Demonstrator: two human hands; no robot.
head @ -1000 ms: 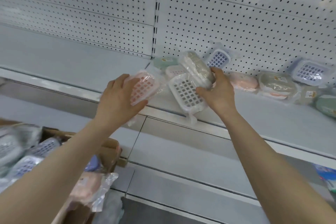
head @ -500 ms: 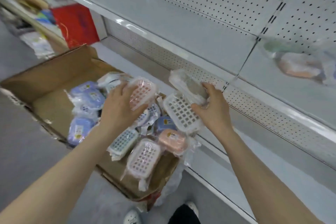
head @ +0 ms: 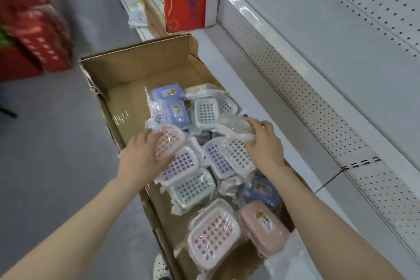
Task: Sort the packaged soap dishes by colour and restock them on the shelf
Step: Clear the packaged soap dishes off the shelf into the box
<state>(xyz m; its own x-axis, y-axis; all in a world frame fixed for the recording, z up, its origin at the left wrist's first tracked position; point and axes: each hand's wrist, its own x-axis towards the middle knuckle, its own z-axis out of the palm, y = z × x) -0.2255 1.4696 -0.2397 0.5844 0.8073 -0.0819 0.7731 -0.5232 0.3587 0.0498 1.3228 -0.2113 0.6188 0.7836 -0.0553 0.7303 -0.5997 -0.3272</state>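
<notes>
Looking down into a box [head: 136, 68] on the floor [head: 56, 143], hard against the foot of the shelf [head: 329, 41]. Holding a pink dish [head: 170, 143] in the left grip [head: 143, 157], pinched between curled fingers and thumb across its near end, by the box's left edge. Clasping two more in the right grip [head: 264, 145]: a white dish [head: 236, 157], grid side up, and a grey dish [head: 234, 126] beyond it, fingers wrapped over the grey one, near the box's shelf-side edge. Hovering low over the heap with all three, perhaps touching it; cannot tell. Among the heap, noting blue dishes [head: 175, 109] toward the far end and pink ones [head: 213, 236] at the near end.

Judged light and stiff: hard plastic, unlikely to crush, but sleeved in loose, slick film likely to slide. Best taken across the short width, on the rim through the film, never by the film tails. With two in one grip, risking a skate of one over the other; worth pressing flat faces together.
</notes>
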